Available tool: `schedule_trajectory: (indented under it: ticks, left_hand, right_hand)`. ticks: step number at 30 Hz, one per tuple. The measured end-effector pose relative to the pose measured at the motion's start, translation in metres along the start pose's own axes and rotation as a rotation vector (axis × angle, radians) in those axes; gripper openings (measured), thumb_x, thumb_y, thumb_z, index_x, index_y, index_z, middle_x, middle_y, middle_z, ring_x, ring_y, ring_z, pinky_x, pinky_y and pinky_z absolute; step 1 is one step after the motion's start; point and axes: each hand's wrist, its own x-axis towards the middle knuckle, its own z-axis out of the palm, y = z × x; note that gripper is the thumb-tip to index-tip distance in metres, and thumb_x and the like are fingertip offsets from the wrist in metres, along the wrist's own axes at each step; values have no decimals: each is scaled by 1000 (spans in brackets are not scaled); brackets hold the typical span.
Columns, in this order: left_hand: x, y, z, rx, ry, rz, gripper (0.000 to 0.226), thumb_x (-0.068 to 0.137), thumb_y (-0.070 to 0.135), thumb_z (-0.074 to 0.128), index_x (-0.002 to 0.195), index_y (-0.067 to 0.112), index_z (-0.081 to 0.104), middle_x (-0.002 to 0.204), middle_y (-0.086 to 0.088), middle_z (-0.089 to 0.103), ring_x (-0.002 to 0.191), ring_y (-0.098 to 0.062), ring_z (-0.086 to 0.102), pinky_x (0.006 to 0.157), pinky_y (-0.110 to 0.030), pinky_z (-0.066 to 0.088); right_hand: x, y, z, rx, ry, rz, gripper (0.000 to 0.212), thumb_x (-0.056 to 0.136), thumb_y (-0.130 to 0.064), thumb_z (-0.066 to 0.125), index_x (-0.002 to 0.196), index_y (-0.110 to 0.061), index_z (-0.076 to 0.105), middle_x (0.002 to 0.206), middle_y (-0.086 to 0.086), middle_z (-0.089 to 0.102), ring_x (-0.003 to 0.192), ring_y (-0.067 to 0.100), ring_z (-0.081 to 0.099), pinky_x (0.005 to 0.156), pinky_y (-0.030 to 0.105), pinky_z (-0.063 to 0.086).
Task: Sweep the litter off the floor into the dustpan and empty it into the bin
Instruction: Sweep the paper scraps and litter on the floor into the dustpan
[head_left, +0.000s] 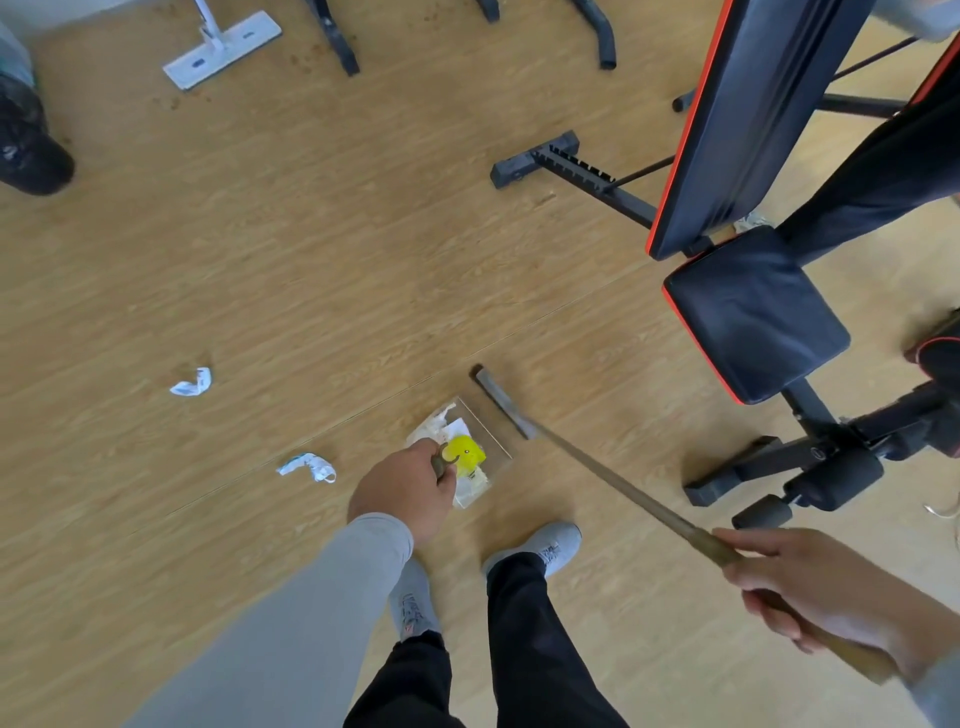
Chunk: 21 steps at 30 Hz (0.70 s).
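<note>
My left hand (402, 486) grips the hooked top of the dustpan's handle, directly above the pan. The clear dustpan (496, 447) sits low over the wooden floor and holds a yellow crumpled piece (467, 453) and white paper scraps. My right hand (810, 590) is closed around the broom's long brown handle (613, 480). The broom's narrow grey head (501, 400) rests on the floor just right of the pan's open edge. Two crumpled white-and-blue papers lie on the floor to the left, the nearer paper (307, 466) and the farther paper (192, 383).
A black and red weight bench (748, 312) with its steel frame fills the right side. A white flat mop (221, 49) lies at the top left. Black equipment legs (337, 41) stand at the top. A dark bag (26, 145) sits at the left edge. My grey shoes (556, 543) stand below the pan.
</note>
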Motion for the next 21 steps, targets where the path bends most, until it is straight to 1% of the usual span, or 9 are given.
schedule_trajectory:
  ticks: [3, 5, 8, 9, 11, 14, 16, 19, 21]
  left_hand:
    - [1, 1, -1, -8, 5, 1, 20, 96, 42, 49, 98, 26, 60, 76, 6, 66, 71, -22, 65, 65, -38, 57]
    - [1, 1, -2, -12, 10, 0, 19, 96, 42, 50, 98, 26, 60, 76, 6, 66, 71, -22, 64, 64, -36, 56]
    - [1, 0, -1, -12, 8, 0, 19, 97, 42, 50, 98, 26, 60, 78, 6, 66, 72, -22, 64, 63, -35, 54]
    - [1, 0, -1, -10, 10, 0, 19, 97, 42, 50, 96, 26, 60, 77, 6, 66, 71, -22, 64, 62, -35, 54]
    - [2, 1, -2, -6, 16, -2, 19, 96, 42, 51, 93, 25, 60, 73, 5, 64, 70, -22, 63, 59, -34, 51]
    - [4, 2, -3, -7, 17, -5, 19, 96, 42, 51, 90, 25, 59, 72, 5, 63, 69, -22, 62, 58, -34, 49]
    - [4, 0, -3, -8, 16, -3, 19, 96, 42, 51, 91, 25, 59, 73, 5, 64, 68, -22, 62, 59, -34, 51]
    - [1, -2, -1, -8, 12, -5, 20, 96, 42, 51, 89, 25, 58, 71, 4, 64, 66, -21, 62, 59, -36, 53]
    - [-1, -3, 1, -5, 11, -2, 19, 96, 42, 51, 90, 25, 57, 71, 5, 63, 68, -22, 63, 61, -36, 54]
  right_hand:
    - [23, -18, 12, 11, 83, -45, 39, 95, -2, 59, 127, -25, 61, 62, 14, 61, 43, 19, 46, 40, 27, 36]
    - [47, -29, 29, -30, 130, -56, 34, 95, -2, 57, 121, -22, 63, 60, 12, 59, 43, 18, 47, 39, 26, 37]
    - [76, -35, 62, -255, 135, -85, 21, 90, -2, 53, 107, -3, 66, 67, 10, 58, 54, 24, 51, 49, 35, 48]
    - [77, -35, 75, -340, 122, -83, 20, 90, -4, 52, 105, -3, 66, 70, 8, 60, 57, 25, 54, 53, 37, 51]
    - [72, -28, 94, -387, 78, -66, 23, 87, -8, 52, 105, -9, 64, 70, 9, 63, 55, 23, 57, 52, 33, 50]
    - [49, -14, 91, -210, -34, -27, 30, 87, -7, 51, 112, -17, 64, 61, 11, 60, 42, 17, 49, 40, 25, 39]
    - [36, -1, 64, -37, -64, 11, 28, 91, -2, 55, 111, -18, 67, 58, 12, 55, 39, 16, 41, 39, 25, 31]
    - [14, 24, 21, 68, -42, 68, 32, 94, -3, 62, 120, -20, 69, 62, 15, 58, 44, 20, 43, 41, 26, 32]
    - [2, 40, 10, 100, 9, 95, 36, 94, -4, 62, 125, -22, 67, 64, 18, 60, 45, 22, 43, 42, 26, 32]
